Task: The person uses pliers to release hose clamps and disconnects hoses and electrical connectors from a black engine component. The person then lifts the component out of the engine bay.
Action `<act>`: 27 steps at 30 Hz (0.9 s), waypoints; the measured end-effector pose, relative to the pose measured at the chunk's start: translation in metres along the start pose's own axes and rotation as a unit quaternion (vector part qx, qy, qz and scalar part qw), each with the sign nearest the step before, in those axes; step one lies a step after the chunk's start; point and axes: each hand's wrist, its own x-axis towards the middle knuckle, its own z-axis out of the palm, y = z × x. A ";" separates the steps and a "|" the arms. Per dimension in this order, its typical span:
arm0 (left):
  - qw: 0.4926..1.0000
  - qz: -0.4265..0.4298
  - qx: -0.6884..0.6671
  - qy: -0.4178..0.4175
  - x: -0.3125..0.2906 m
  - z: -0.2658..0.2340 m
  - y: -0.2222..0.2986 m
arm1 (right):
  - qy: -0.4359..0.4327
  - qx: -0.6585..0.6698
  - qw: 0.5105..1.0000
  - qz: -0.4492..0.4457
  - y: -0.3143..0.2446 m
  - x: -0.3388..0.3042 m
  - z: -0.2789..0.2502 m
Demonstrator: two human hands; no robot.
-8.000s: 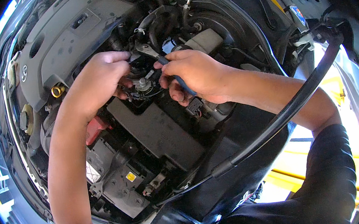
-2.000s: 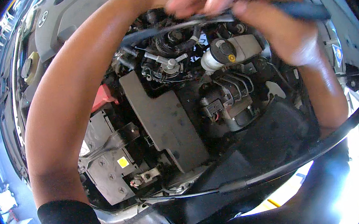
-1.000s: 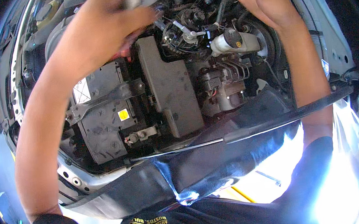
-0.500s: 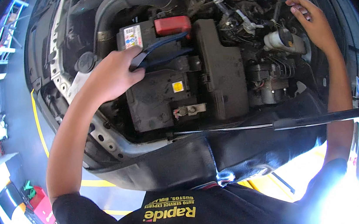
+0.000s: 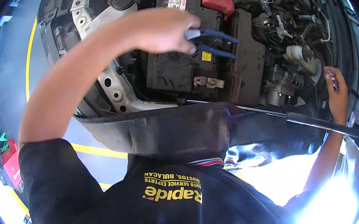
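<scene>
My left hand (image 5: 166, 30) is closed on a pair of pliers by the grey head end. The dark blue handles of the pliers (image 5: 215, 36) point right, spread apart above a black car battery (image 5: 168, 71). A red terminal cover (image 5: 217, 4) sits at the battery's far side, and a metal terminal clamp (image 5: 209, 81) shows at its near side. Off to the right, my right hand (image 5: 337, 91) is raised beside the engine bay's edge with curled fingers. Something small and shiny seems to be between those fingers, too small to name.
Right of the battery stands a long black box cover (image 5: 248, 54). Beyond it are a whitish fluid reservoir (image 5: 298, 53) and a metal block with pipes (image 5: 279, 86). A hood strut (image 5: 316, 123) slants across the near right. A black fender cover (image 5: 159, 129) drapes over the front edge.
My left hand has brought the pliers nearer relative to the battery, toward its yellow sticker. My right hand has come down from beyond the reservoir to near the bay's right edge. The view has shifted.
</scene>
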 end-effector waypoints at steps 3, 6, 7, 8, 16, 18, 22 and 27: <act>0.997 -0.005 -0.028 0.071 -0.016 0.037 0.005 | -0.009 -0.048 0.999 0.016 -0.011 -0.034 -0.007; 0.983 0.031 0.040 0.175 -0.030 0.064 0.004 | -0.050 -0.133 0.990 -0.017 -0.052 -0.071 -0.023; 0.972 0.047 0.078 0.215 -0.034 0.070 0.003 | -0.084 -0.125 0.988 0.038 -0.072 -0.085 -0.031; 0.955 0.084 0.112 0.261 -0.038 0.074 0.002 | -0.112 -0.104 0.985 0.081 -0.093 -0.099 -0.043; 0.946 0.098 0.171 0.259 -0.065 0.043 0.041 | -0.309 0.208 0.917 -0.143 -0.200 -0.099 -0.077; 0.979 0.133 -0.054 0.148 -0.099 0.011 0.051 | -0.259 0.146 0.945 -0.139 -0.204 -0.085 -0.063; 0.907 0.268 -0.178 0.272 -0.181 -0.039 0.038 | -0.106 -0.014 0.992 0.060 -0.195 -0.034 -0.059; 0.880 0.287 -0.078 0.370 -0.209 -0.041 0.010 | -0.085 -0.154 0.967 0.184 -0.143 0.102 -0.060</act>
